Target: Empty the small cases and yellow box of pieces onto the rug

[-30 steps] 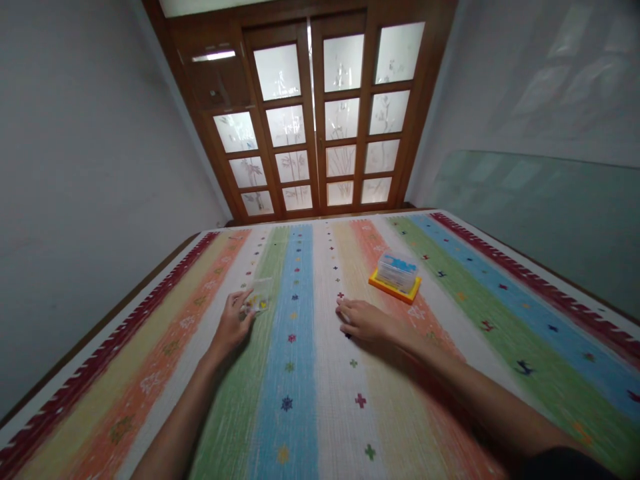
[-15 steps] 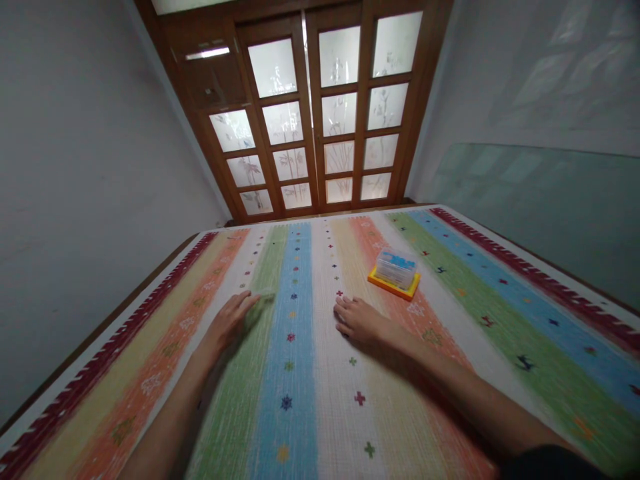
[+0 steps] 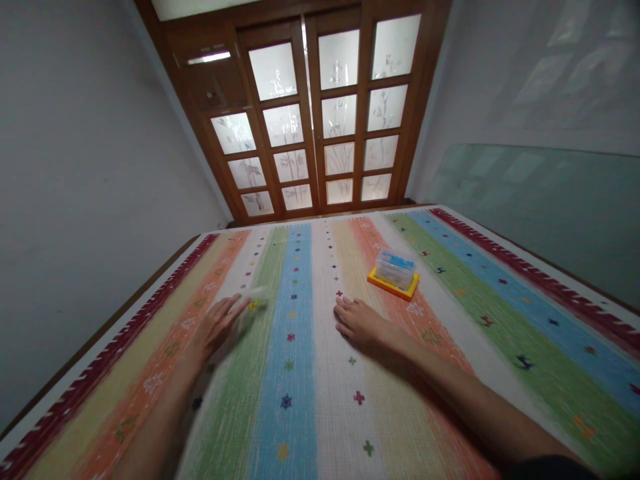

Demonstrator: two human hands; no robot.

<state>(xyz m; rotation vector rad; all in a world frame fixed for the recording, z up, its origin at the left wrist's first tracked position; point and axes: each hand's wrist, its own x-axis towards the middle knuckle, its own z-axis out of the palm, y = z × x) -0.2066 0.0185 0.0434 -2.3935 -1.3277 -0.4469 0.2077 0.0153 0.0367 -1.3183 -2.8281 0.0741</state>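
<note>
My left hand (image 3: pixel 220 325) is held just over the striped tablecloth (image 3: pixel 295 427), on the left side. Its fingers are closed on the edge of a thin clear plastic piece (image 3: pixel 259 293), smeared by motion; its exact kind does not show. A small yellow spot shows beside the fingertips, and I cannot tell whether it belongs to the piece or the cloth. My right hand (image 3: pixel 363 321) rests palm down on the white stripe, fingers slightly bent and apart, holding nothing. Beyond it stands a clear plastic box (image 3: pixel 395 269) with blue on top, on a yellow-orange tray (image 3: pixel 393 287).
The cloth covers a long table that reaches towards a wooden door (image 3: pixel 313 113) with frosted panes. A pale wall (image 3: pixel 90 133) runs along the left. On the right, a greenish glass panel (image 3: pixel 540 193) leans by the wall.
My left hand has shifted a little to the left with the clear piece, and the yellow spot now shows by its fingertips. My right hand, the box and the tray have stayed put.
</note>
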